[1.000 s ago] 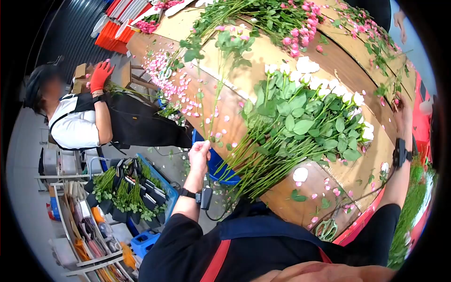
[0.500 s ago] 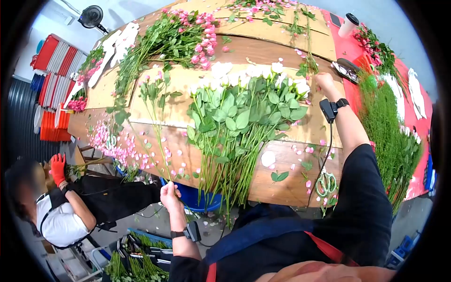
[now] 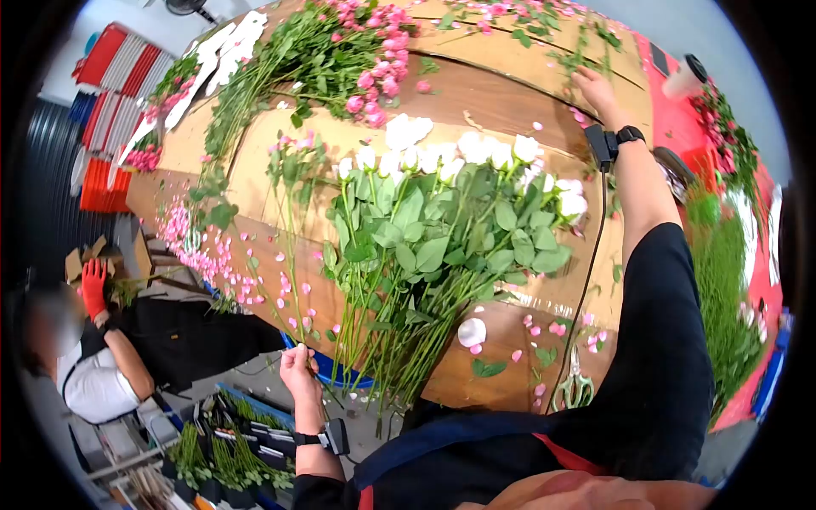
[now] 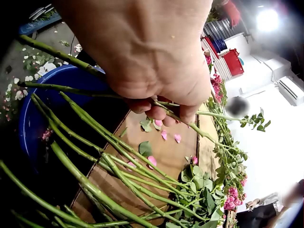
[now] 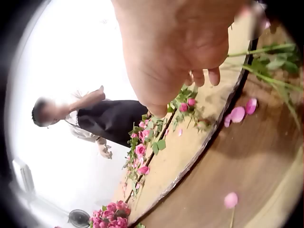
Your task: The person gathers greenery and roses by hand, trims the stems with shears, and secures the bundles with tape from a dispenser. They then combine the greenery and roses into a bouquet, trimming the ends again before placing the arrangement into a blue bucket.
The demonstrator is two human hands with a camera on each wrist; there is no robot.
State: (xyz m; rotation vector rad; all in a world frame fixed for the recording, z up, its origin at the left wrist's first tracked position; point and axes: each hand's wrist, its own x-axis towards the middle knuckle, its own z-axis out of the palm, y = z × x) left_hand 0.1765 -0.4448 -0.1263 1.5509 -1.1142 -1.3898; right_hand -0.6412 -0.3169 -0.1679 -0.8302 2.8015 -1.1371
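In the head view my left hand is low at the table's front edge, fingers curled round a thin green spray rose stem. That stem runs up past a bunch of white roses, whose leafy stems overhang the edge. In the left wrist view several cut stem ends lie beside the hand. My right hand reaches over the far right of the table, close to leafy stems. In the right wrist view its thumb and fingertips stand apart, near a small pink rose and leaves.
Scissors lie near the front edge, pink petals to the left. Pink roses are piled at the back. A blue bucket stands below the edge. Another person wears a red glove. A cup stands right.
My head view has swung round toward the table. The right hand has moved farther over the table, toward the leafy stems. The left hand keeps its hold of the stem, low at the edge.
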